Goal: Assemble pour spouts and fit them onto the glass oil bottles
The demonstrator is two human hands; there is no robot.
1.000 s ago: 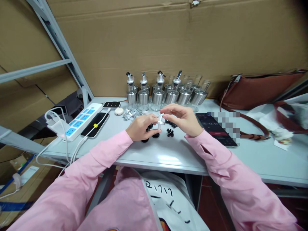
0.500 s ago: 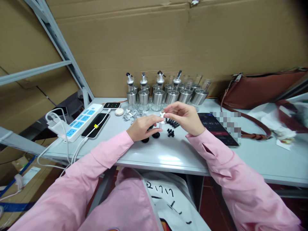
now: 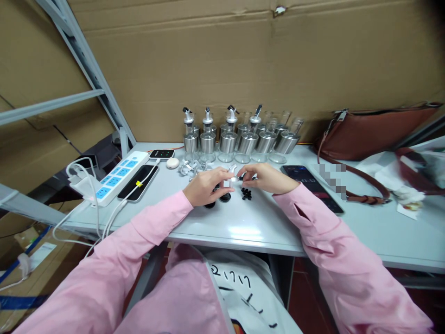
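My left hand (image 3: 206, 186) pinches a silver-white pourer spout (image 3: 232, 170) between thumb and fingers, tip up, above the table. Close on its right is my right hand (image 3: 266, 178), its fingers curled together beside the spout's base; anything in that grip is too small to make out. Below lie small black stoppers (image 3: 246, 194) in a cluster. Black round caps (image 3: 225, 197) sit partly hidden under my left hand. Longer black pieces behind my right hand are mostly covered. Several loose silver spout parts (image 3: 189, 168) are heaped beyond my left hand.
Glass-and-steel bottles (image 3: 228, 140) stand in rows at the back, several topped with pourers. On the left are a power strip (image 3: 118, 178), a phone (image 3: 139, 183) and cables. To the right lie another phone (image 3: 318, 192) and a brown bag (image 3: 378, 130).
My right hand has lowered from the top of the spout to its base side, and its fingers have drawn together. My left hand still holds the spout.
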